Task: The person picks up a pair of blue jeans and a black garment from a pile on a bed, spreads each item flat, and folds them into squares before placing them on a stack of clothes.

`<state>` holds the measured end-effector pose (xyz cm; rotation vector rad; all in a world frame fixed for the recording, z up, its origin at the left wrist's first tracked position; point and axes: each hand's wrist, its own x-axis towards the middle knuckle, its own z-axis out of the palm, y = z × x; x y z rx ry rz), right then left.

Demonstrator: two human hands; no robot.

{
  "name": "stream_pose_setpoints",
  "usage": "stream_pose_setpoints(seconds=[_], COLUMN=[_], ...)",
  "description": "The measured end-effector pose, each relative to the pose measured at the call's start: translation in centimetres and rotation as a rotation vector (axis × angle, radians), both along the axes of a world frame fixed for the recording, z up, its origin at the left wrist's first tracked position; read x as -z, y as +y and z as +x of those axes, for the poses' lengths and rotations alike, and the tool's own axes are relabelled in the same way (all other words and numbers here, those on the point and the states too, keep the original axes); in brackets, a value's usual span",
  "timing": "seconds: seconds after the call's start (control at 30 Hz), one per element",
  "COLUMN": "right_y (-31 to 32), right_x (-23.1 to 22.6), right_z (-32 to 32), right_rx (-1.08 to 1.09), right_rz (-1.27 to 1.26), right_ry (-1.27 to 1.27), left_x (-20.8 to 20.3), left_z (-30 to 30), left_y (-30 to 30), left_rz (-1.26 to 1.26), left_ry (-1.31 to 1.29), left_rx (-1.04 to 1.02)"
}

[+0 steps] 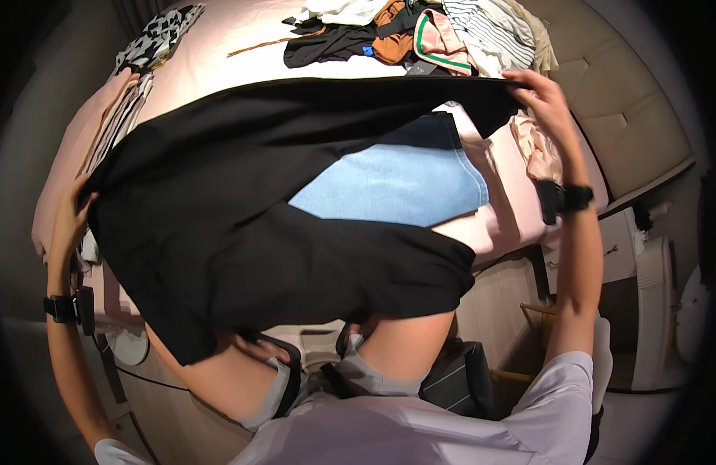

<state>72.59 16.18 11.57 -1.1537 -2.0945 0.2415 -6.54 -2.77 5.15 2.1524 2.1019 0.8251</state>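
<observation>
Black trousers are stretched out sideways over my lap and the near edge of the bed. At their left end, my left hand is closed on the waist part. My right hand pinches the far leg near its hem and holds it up to the right. The nearer leg hangs loose over my thighs. Through the gap between the two legs shows a light blue denim piece, lying flat on the bed; the trousers hide the rest of it.
A heap of mixed clothes lies at the back of the bed. Folded clothes are stacked at the left, beside a black-and-white patterned cloth. Right are a crumpled pink cloth, a padded headboard and a black bag.
</observation>
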Motion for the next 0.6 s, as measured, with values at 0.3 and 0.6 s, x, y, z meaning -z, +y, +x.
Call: stream_pose_setpoints(seconds=[0.3,0.6], right_y=[-20.7,-22.5], right_x=[4.0,15.0], right_z=[1.8,-1.9], right_rx=[0.127,-0.075], right_rz=[-0.781,-0.768], right_ry=[-0.036,0.28], left_x=[1.2,0.1], left_z=[-2.7,0.7], left_y=[-4.6,-9.0], left_rz=[0.097,0.053], left_ry=[-0.171,-0.27], left_rx=[0.105,0.033])
